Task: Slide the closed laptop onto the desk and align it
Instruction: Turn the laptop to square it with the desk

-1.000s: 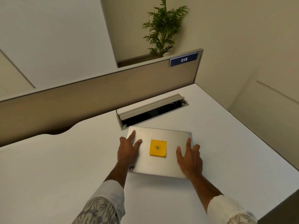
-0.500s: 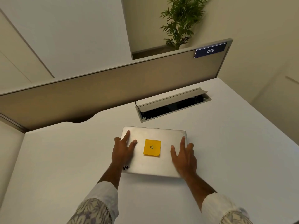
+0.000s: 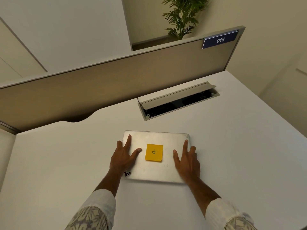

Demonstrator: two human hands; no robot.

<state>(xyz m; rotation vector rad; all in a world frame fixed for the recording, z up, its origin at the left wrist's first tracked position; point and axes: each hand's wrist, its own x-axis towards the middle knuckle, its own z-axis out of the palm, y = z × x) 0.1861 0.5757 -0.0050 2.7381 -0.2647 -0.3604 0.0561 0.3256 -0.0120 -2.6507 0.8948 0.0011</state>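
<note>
A closed silver laptop (image 3: 157, 171) lies flat on the white desk (image 3: 66, 163), with an orange sticky note (image 3: 154, 152) at the middle of its lid. My left hand (image 3: 123, 159) rests flat on the lid's left part, fingers spread. On the right part of the lid my right hand (image 3: 186, 161) also lies flat with fingers apart. Neither hand curls around an edge. The laptop's far edge sits a short way in front of the open cable tray (image 3: 178, 101).
A beige partition (image 3: 116, 80) with a blue "018" plate (image 3: 220, 39) borders the desk's far side. A potted plant (image 3: 182, 15) stands behind it. The desk's right edge (image 3: 274, 110) runs diagonally, and its left edge drops off near the frame's left side.
The laptop has slid left and toward me, away from the cable tray, under both flat hands. The head view has shifted, showing more of the desk's left side.
</note>
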